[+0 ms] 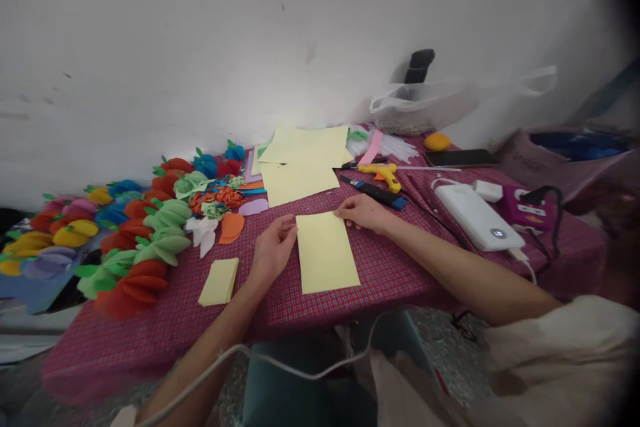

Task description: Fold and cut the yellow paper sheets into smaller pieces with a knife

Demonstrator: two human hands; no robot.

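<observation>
A pale yellow sheet of paper (327,253) lies on the checked tablecloth (285,303) in front of me. At its far right corner, my right hand (365,213) pinches the edge between thumb and fingers. My left hand (274,247) is beside the far left corner, fingers curled and thumb close to the edge; whether it grips the paper is hard to make out. Left of that hand sits a small stack of yellow paper pieces (219,281). Larger yellow sheets (303,170) lie beyond both hands.
Colourful paper fruits (150,227) crowd the left side, near paper scraps (220,200). Right of the sheets are a yellow glue gun (383,175), a utility knife (377,193), a phone (463,158), a white power bank (475,217) and a purple power socket (527,209). A white cable (300,373) hangs near me.
</observation>
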